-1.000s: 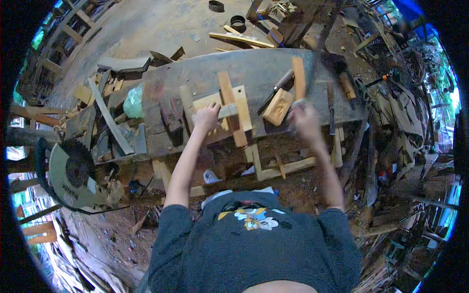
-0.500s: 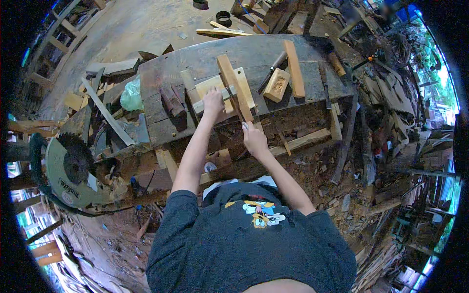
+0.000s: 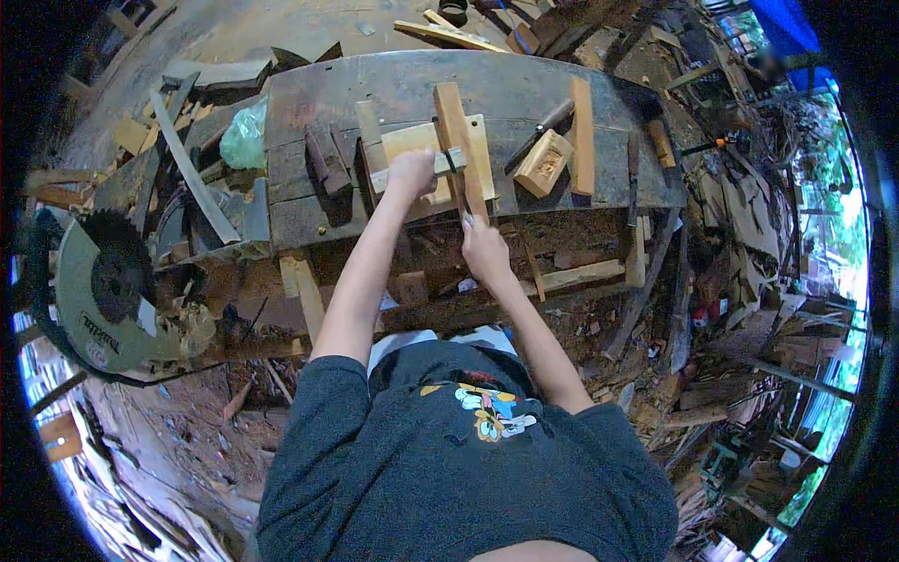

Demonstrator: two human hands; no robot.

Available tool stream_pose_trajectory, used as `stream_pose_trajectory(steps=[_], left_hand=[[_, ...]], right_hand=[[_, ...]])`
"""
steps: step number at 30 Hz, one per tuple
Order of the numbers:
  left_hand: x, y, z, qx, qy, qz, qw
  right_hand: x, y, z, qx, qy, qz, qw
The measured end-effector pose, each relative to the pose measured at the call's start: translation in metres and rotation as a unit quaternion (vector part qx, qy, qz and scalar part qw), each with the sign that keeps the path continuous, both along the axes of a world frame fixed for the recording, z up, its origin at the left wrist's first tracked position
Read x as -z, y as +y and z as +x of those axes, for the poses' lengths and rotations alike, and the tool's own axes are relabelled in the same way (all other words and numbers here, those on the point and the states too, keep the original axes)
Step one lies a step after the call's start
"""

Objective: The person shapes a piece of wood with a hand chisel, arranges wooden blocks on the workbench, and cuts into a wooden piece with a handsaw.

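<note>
On the workbench [image 3: 562, 84], my left hand [image 3: 409, 174] grips a pale wooden strip [image 3: 451, 161] lying crosswise over a light board [image 3: 405, 138]. An upright-running tan batten [image 3: 448, 105] crosses the board too. My right hand [image 3: 483, 245] is closed at the bench's front edge on a thin tool whose dark blade runs beside the batten; its kind is unclear. To the right lie a carved wooden block [image 3: 543, 165], a dark-bladed hand tool [image 3: 555, 116] and another batten [image 3: 582, 137]. Dark wooden pieces [image 3: 328, 161] lie left of the board.
A large circular saw blade [image 3: 114, 265] in a machine stands at lower left. A green plastic bag [image 3: 243, 133] and wood offcuts [image 3: 192, 169] lie left of the bench. Long light sticks [image 3: 449, 36] lie behind it; piled scrap wood [image 3: 749, 206] fills the right side.
My right hand moved from beside the carved block leftward to the bench's front edge below the board, and closed on a thin tool. My left hand stays on the pale strip.
</note>
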State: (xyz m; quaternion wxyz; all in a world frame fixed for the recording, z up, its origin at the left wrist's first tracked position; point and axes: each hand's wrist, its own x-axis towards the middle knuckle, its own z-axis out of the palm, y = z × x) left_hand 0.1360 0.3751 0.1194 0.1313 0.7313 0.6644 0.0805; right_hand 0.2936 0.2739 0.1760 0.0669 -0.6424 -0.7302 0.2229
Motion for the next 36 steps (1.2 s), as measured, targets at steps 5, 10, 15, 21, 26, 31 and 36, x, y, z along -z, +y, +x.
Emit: stream_pose_trajectory(steps=[5, 10, 15, 21, 26, 31, 36], left_hand=[[-0.021, 0.011, -0.007, 0.043, -0.023, -0.13, 0.99], [-0.001, 0.013, -0.015, 0.05, -0.059, -0.122, 0.99], [-0.019, 0.033, -0.01, 0.094, -0.061, -0.196, 0.974], [0.0, 0.041, -0.016, 0.096, -0.064, -0.223, 0.968], [0.023, 0.053, -0.022, 0.139, -0.12, -0.184, 0.966], [0.007, 0.054, -0.026, 0.118, -0.147, -0.267, 0.945], [-0.011, 0.048, -0.027, 0.099, -0.161, -0.317, 0.929]], right_hand=[[-0.014, 0.013, -0.009, -0.01, 0.01, -0.035, 0.999], [-0.017, -0.015, 0.006, -0.036, -0.004, 0.035, 0.999], [0.007, 0.044, -0.014, -0.024, -0.003, 0.015, 1.0], [-0.032, -0.009, 0.011, -0.003, -0.015, -0.088, 0.996], [-0.013, 0.046, -0.026, -0.015, 0.046, -0.032, 0.998], [-0.018, -0.014, 0.009, 0.003, -0.013, -0.056, 0.998], [0.01, 0.018, -0.008, 0.002, 0.051, -0.003, 0.999]])
